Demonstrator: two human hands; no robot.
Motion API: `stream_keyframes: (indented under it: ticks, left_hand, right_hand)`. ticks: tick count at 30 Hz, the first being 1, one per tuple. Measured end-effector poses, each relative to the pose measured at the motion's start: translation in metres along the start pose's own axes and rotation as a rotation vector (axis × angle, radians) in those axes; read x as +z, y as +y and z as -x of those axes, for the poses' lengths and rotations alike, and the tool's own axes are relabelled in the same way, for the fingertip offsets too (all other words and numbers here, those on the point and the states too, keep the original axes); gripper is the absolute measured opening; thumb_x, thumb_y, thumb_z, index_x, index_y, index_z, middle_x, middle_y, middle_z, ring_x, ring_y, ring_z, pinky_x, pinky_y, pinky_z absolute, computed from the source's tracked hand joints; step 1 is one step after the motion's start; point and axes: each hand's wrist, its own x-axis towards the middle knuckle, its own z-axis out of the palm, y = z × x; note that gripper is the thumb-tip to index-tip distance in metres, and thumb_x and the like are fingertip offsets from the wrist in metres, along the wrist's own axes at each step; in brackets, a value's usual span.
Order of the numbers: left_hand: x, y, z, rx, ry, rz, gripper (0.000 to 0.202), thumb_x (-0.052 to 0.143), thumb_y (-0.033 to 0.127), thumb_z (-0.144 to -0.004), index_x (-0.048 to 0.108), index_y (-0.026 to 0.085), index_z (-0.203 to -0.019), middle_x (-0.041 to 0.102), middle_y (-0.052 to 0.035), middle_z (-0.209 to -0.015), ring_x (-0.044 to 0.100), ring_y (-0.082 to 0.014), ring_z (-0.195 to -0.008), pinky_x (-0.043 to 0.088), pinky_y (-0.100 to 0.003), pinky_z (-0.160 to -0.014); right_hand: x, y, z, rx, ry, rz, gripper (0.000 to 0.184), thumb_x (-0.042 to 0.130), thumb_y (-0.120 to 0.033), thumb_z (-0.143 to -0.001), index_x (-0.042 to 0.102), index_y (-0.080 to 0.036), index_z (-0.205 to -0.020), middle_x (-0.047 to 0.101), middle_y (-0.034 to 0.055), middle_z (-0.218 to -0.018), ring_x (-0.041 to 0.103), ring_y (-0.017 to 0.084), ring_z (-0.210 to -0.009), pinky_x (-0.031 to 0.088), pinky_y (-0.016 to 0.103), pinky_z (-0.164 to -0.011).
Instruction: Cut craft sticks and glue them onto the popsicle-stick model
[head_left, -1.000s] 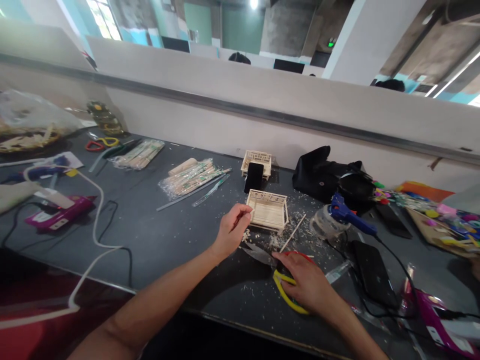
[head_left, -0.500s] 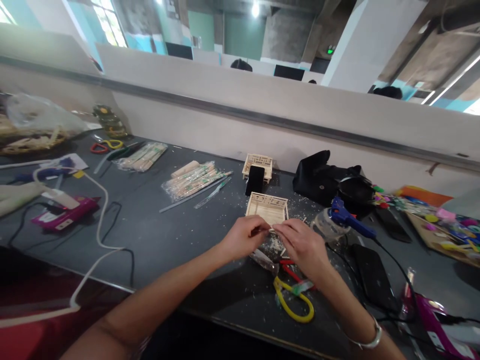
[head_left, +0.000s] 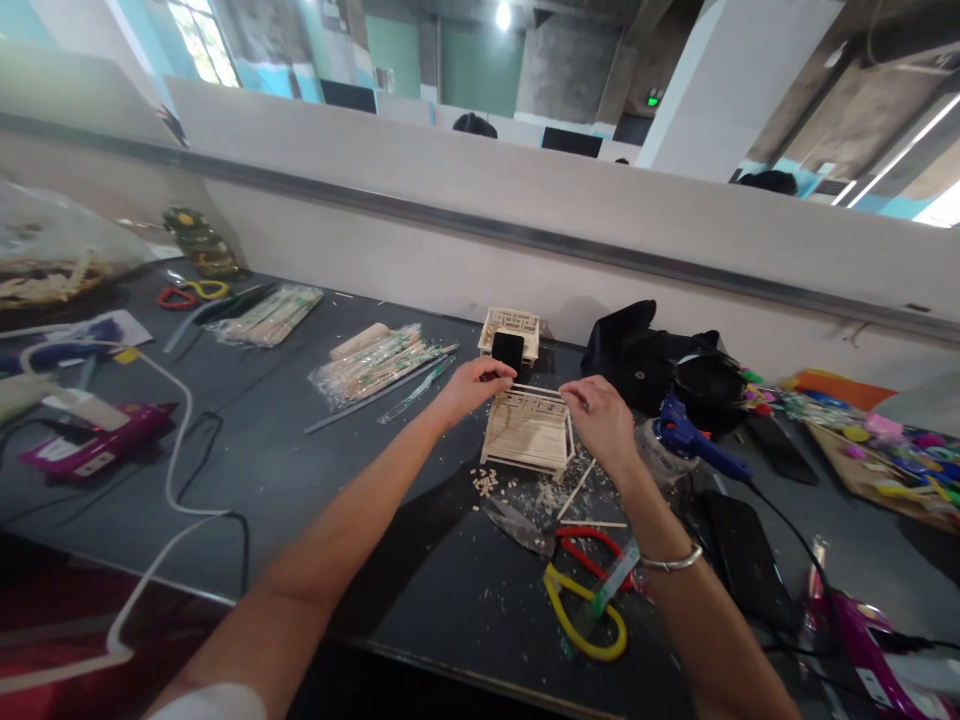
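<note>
A small slatted wooden model (head_left: pixel 528 435), shaped like a bench with a patterned back, stands on the dark table. Along the top of its back lies a thin wooden stick (head_left: pixel 537 391). My left hand (head_left: pixel 478 386) pinches this stick near its left end. At the other end my right hand (head_left: pixel 598 412) has its fingertips closed on it. Whether the stick touches the model's back I cannot tell. Behind it, a phone (head_left: pixel 508 350) leans against a second wooden model (head_left: pixel 513 322).
Scissors with red and yellow handles (head_left: pixel 585 655) lie in front among wood scraps (head_left: pixel 486 482) and loose sticks (head_left: pixel 576 490). To the right are a blue glue gun (head_left: pixel 701 440), a black bag (head_left: pixel 626 350) and a phone (head_left: pixel 746 550). Bagged sticks (head_left: pixel 386 370) lie left.
Both hands have moved forward from the model's front to the top of its back, spreading apart along the stick. The bench's seat and front, and the scissors' red handle, now show.
</note>
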Motion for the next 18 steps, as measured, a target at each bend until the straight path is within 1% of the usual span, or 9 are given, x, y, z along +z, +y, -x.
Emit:
stream_keyframes:
  ticks: [4,8,15,18]
  left_hand:
    - [0.003,-0.007,0.001,-0.029,-0.064,0.034,0.017,0.064,0.026,-0.076,0.076,0.018,-0.087,0.07,-0.0037,-0.087,0.061,-0.0165,-0.078,0.047,-0.027,-0.071]
    - [0.003,-0.011,0.001,-0.043,-0.1,0.046,0.018,0.063,0.026,-0.077,0.076,0.018,-0.087,0.071,-0.004,-0.085,0.062,-0.0171,-0.077,0.048,-0.027,-0.07]
    - [0.002,-0.018,-0.001,0.029,-0.117,-0.002,0.014,0.068,0.023,-0.072,0.076,0.018,-0.082,0.07,-0.0037,-0.082,0.062,-0.0163,-0.075,0.048,-0.027,-0.069]
    - [0.003,-0.02,-0.001,0.05,-0.112,-0.008,0.014,0.07,0.026,-0.072,0.076,0.017,-0.081,0.069,-0.0036,-0.081,0.061,-0.0155,-0.073,0.047,-0.026,-0.067]
  right_hand:
    - [0.006,0.002,-0.002,0.006,-0.027,-0.013,0.022,0.053,-0.02,-0.086,0.074,-0.026,-0.082,0.071,0.0039,-0.088,0.065,0.021,-0.085,0.049,0.031,-0.072]
    - [0.011,0.006,-0.002,-0.002,-0.035,-0.024,0.022,0.053,-0.018,-0.085,0.074,-0.026,-0.08,0.071,0.0034,-0.085,0.065,0.02,-0.082,0.049,0.03,-0.071]
    - [0.015,0.01,-0.001,-0.008,-0.043,-0.029,0.023,0.053,-0.018,-0.084,0.073,-0.026,-0.078,0.071,0.0029,-0.083,0.064,0.02,-0.082,0.048,0.03,-0.071]
    - [0.014,0.01,-0.001,-0.006,-0.049,-0.032,0.022,0.053,-0.018,-0.084,0.073,-0.026,-0.078,0.071,0.0038,-0.084,0.064,0.021,-0.082,0.049,0.031,-0.073]
